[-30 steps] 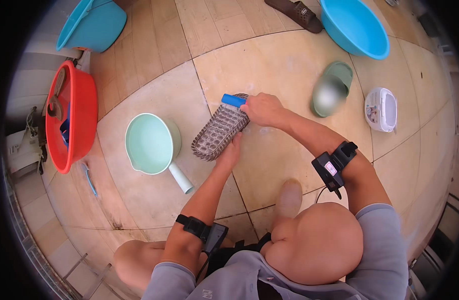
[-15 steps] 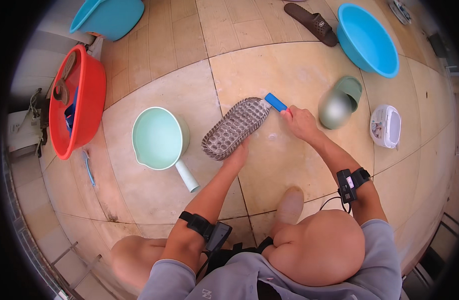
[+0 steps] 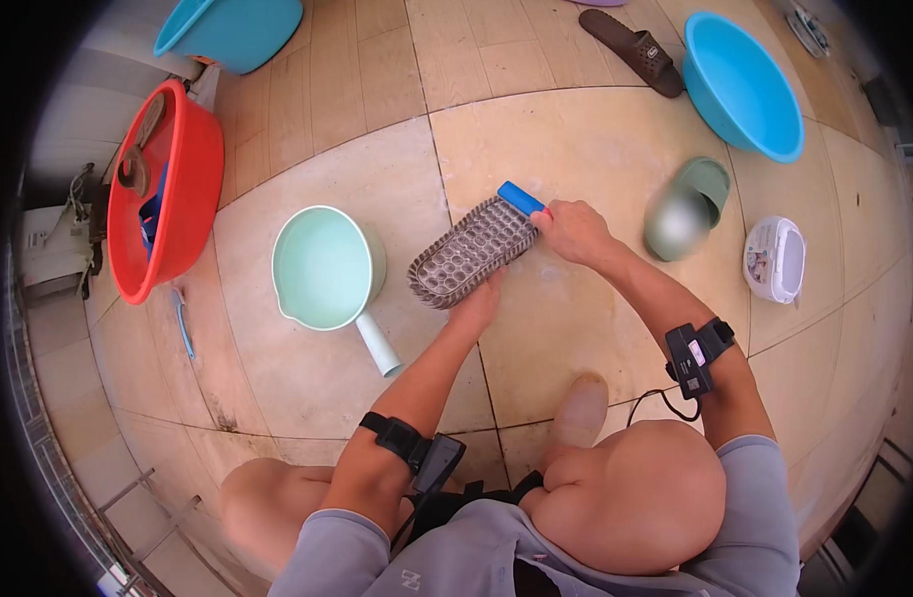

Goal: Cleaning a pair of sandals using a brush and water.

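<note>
My left hand [image 3: 479, 301] is wrapped under a slipper [image 3: 468, 257], holding it with its grey-brown, dimpled sole turned up; most of the fingers are hidden beneath it. In my right hand [image 3: 578, 233] is a blue-backed brush [image 3: 521, 197], gripped by its near end. The brush lies against the far right end of the sole, and its bristles are mostly out of sight. A pale green dipper [image 3: 322, 269] with a stubby handle stands on the tiles to the left of the slipper.
At the left, a red basin [image 3: 200, 199] holds some footwear, with a blue tub [image 3: 242, 35] beyond it. A thin blue-handled tool [image 3: 183, 323] lies nearby. To the right are a green clog [image 3: 705, 189], a white container [image 3: 773, 261], a brown slide sandal [image 3: 630, 52] and a blue basin [image 3: 743, 90].
My right hand has moved the brush leftward across the end of the sole. My left hand still holds the slipper, and the whole view has shifted slightly.
</note>
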The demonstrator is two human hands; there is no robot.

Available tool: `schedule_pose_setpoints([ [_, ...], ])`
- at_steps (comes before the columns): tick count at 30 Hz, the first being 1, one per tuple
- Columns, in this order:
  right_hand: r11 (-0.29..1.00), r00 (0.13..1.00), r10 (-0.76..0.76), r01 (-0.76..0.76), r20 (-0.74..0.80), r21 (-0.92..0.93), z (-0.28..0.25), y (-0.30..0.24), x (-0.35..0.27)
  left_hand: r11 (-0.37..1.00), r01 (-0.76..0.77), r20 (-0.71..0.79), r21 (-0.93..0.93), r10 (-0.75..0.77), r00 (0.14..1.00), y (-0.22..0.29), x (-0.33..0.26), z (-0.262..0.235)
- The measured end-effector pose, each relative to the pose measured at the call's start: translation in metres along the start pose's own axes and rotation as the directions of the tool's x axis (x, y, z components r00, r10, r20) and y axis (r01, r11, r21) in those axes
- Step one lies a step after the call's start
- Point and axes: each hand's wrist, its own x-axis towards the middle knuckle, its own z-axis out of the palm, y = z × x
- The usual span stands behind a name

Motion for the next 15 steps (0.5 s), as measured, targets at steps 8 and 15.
schedule_pose_setpoints([
  [8,0.988,0.982,-0.149,0.142,0.118,0.064,0.016,-0.031,0.001,0.991,-0.036,-0.155,0.129,0.056,0.986,-0.029,-0.003,-0.018],
  [15,0.997,0.998,0.036,-0.04,-0.057,-0.062,-0.001,0.022,-0.01,0.994,-0.092,-0.121,0.054,0.098,0.988,0.0,0.005,-0.013],
])
